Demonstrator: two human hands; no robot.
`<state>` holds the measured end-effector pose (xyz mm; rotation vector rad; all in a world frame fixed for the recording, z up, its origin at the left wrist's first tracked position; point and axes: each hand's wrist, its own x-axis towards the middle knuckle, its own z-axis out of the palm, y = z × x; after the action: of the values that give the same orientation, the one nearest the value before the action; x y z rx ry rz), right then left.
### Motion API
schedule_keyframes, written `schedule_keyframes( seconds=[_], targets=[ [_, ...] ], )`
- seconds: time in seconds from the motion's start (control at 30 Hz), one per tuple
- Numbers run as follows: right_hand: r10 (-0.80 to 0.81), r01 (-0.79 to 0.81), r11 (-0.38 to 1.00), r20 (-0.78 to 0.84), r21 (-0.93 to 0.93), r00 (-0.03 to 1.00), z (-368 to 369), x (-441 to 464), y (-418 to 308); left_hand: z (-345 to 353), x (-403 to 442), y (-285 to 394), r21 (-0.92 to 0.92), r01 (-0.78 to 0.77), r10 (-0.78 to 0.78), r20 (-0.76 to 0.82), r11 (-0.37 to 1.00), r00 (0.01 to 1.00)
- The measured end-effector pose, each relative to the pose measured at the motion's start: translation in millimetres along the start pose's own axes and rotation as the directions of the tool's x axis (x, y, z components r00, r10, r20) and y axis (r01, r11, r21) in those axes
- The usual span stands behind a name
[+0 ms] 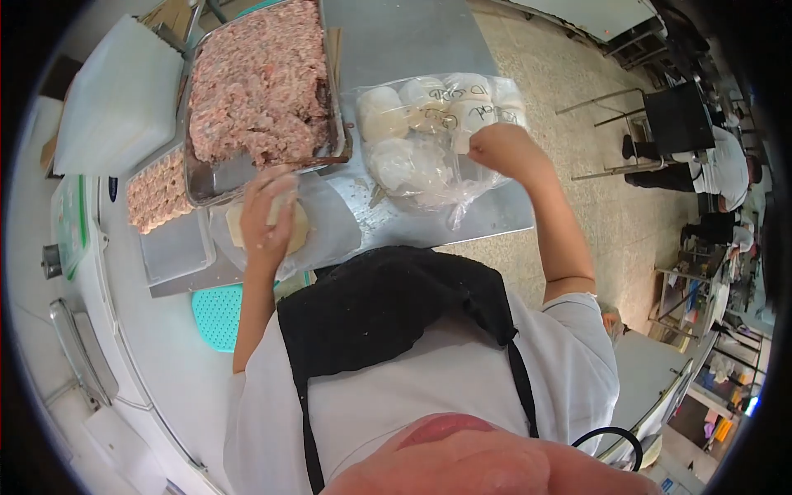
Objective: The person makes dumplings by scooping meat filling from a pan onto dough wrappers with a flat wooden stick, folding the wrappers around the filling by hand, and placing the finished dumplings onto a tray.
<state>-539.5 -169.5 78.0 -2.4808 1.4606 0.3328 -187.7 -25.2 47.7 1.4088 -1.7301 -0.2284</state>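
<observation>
My left hand is over a pale round stack of what look like dough wrappers, lying on a clear plastic sheet. Its fingers are stretched out and slightly blurred. Just beyond them is a metal tray heaped with minced meat filling. Curled into a fist, my right hand is at a clear plastic bag on the table's right side. Several white round stacks show inside the bag, some marked with black writing. Whatever the right fingers pinch is hidden.
Rows of filled pieces sit on a pale tray at the left. Stacked white trays stand behind. A turquoise perforated basket is below the metal table. A person in white is at the far right.
</observation>
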Motion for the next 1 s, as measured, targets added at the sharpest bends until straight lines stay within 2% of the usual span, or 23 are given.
schedule_keyframes(
  seconds=[0.03,0.1,0.17,0.2,0.23,0.3,0.33,0.4,0.47,0.53,0.57,0.63,0.67,0.73,0.77,0.8,0.83,0.87,0.93,0.97,1.0],
  targets=[
    [0.047,-0.034,0.996,0.152,-0.087,0.987,13.6,1.1,-0.3,11.3,8.5,9.4,-0.121,-0.065,0.072,0.054,0.991,0.996],
    [-0.200,0.202,0.979,0.074,-0.011,0.977,51.8,18.2,11.1,35.2,23.4,29.4,-0.216,-0.100,0.144,0.201,0.971,0.969],
    [-0.330,0.378,0.889,-0.209,0.259,0.921,65.7,26.5,-7.3,65.2,33.1,32.4,-0.287,-0.109,0.189,0.267,0.952,0.945],
    [-0.381,0.447,0.862,-0.276,0.240,0.882,82.4,34.3,-13.6,80.4,36.3,32.0,-0.352,-0.116,0.237,0.325,0.929,0.916],
    [-0.429,0.514,0.831,-0.345,0.212,0.835,101.3,42.6,-19.6,95.3,37.2,31.9,-0.355,-0.136,0.256,0.318,0.925,0.913],
    [-0.324,0.362,0.898,-0.183,0.249,0.928,128.1,45.4,-37.1,126.1,40.6,24.7,-0.286,-0.087,0.218,0.464,0.954,0.859],
    [-0.337,0.389,0.880,-0.219,0.273,0.916,131.0,44.1,-38.1,137.7,37.9,18.1,-0.287,-0.118,0.244,0.454,0.951,0.857],
    [-0.321,0.396,0.864,-0.265,0.311,0.909,143.1,46.0,-33.9,154.3,25.6,7.1,-0.200,-0.166,0.252,0.563,0.966,0.787],
    [-0.286,0.377,0.870,-0.296,0.319,0.911,147.4,42.4,-25.8,159.9,16.3,4.5,-0.169,-0.213,0.271,0.550,0.962,0.790],
    [-0.270,0.332,0.895,-0.232,0.299,0.935,146.7,31.7,-15.9,160.0,13.8,1.9,-0.131,-0.245,0.276,0.545,0.961,0.792],
    [-0.273,0.340,0.893,-0.246,0.294,0.930,139.2,26.0,-14.3,159.4,13.8,0.1,-0.134,-0.217,0.254,0.563,0.967,0.786],
    [-0.149,0.173,0.938,-0.101,0.301,0.984,121.7,12.5,-15.5,158.5,14.2,-3.6,-0.157,-0.170,0.231,0.591,0.973,0.773],
    [-0.152,0.178,0.936,-0.108,0.302,0.982,124.6,10.9,-15.5,155.6,16.2,1.1,-0.151,-0.174,0.230,0.591,0.973,0.773],
    [-0.192,0.265,0.894,-0.225,0.361,0.955,130.2,11.4,-14.1,150.1,24.8,16.1,-0.244,-0.116,0.233,0.532,0.963,0.814],
    [-0.190,0.268,0.895,-0.240,0.356,0.952,136.6,14.1,-13.9,152.2,27.9,16.9,-0.247,-0.233,0.329,0.488,0.940,0.809],
    [-0.228,0.388,0.844,-0.406,0.371,0.885,143.7,18.0,-14.5,151.1,35.7,23.6,-0.243,-0.252,0.342,0.482,0.937,0.807],
    [-0.249,0.504,0.784,-0.561,0.362,0.790,150.5,21.0,-14.2,149.2,42.5,31.9,-0.223,-0.343,0.408,0.534,0.913,0.740],
    [-0.244,0.505,0.789,-0.575,0.351,0.781,150.1,22.3,-14.3,148.3,49.9,40.8,-0.208,-0.431,0.465,0.584,0.878,0.665],
    [-0.411,0.666,0.676,-0.589,0.314,0.695,148.5,24.5,-11.3,155.3,60.1,45.9,-0.213,-0.491,0.515,0.573,0.844,0.637],
    [-0.406,0.664,0.685,-0.599,0.300,0.690,144.4,21.4,-10.3,160.9,61.6,42.6,-0.233,-0.471,0.511,0.578,0.851,0.636],
    [-0.385,0.544,0.761,-0.429,0.355,0.818,136.1,14.5,-10.5,162.9,67.3,43.7,-0.252,-0.450,0.505,0.585,0.857,0.635]
  ],
)
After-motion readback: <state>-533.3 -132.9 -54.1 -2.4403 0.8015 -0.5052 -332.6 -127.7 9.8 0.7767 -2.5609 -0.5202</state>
